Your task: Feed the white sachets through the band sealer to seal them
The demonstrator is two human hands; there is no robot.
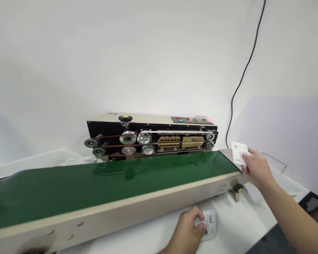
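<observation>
My right hand (257, 168) pinches a small white packet (239, 152) at the right end of the green conveyor belt (108, 183), just above the metal entry plate. My left hand (188, 227) rests low on the white table, fingers closed on another white packet with printed text (210, 224). Behind the belt sits the sealing machine (151, 135) with its rollers, brass blocks and thin bands.
A control panel (192, 120) with coloured buttons tops the machine, and a yellow-capped black knob (125, 118) stands at its left. A black cable (241, 81) runs up the white wall. A black knob (237, 187) sits on the conveyor frame. A dark object (314, 204) lies at far right.
</observation>
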